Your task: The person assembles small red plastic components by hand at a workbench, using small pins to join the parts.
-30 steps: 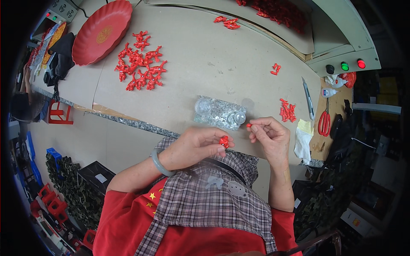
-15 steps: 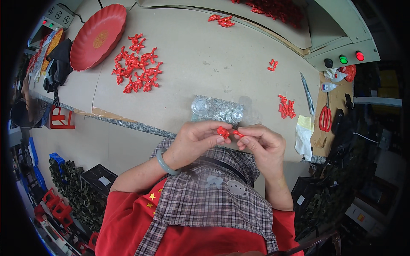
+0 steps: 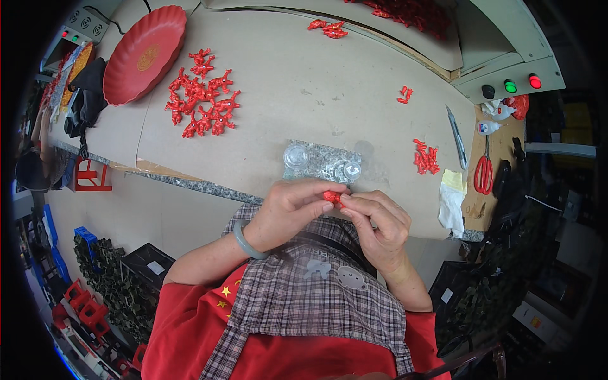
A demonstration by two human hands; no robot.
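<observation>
Between the fingertips of my left hand (image 3: 290, 204) is a small glossy red figurine (image 3: 330, 196), held just over the table's near edge. My right hand (image 3: 378, 221) pinches a small red piece against the figurine's right side; the fingertips hide most of that piece. Both hands are closed and almost meet. Just beyond them lies a speckled stone slab (image 3: 323, 163) with round clear glass dishes on it. Similar red figurines (image 3: 201, 98) are grouped at the left of the table. Small red pieces (image 3: 425, 158) lie in a pile to the right.
A red scalloped tray (image 3: 130, 69) stands at the far left. A utility knife (image 3: 456, 137), red-handled scissors (image 3: 484, 175), a white cloth (image 3: 450, 209) and a small glue bottle (image 3: 487, 128) lie on the right. A machine with lit buttons (image 3: 510, 86) rises at the back right.
My right hand has moved left and brought its small red piece up against the figurine. The gap between the two is gone. My left hand has hardly moved.
</observation>
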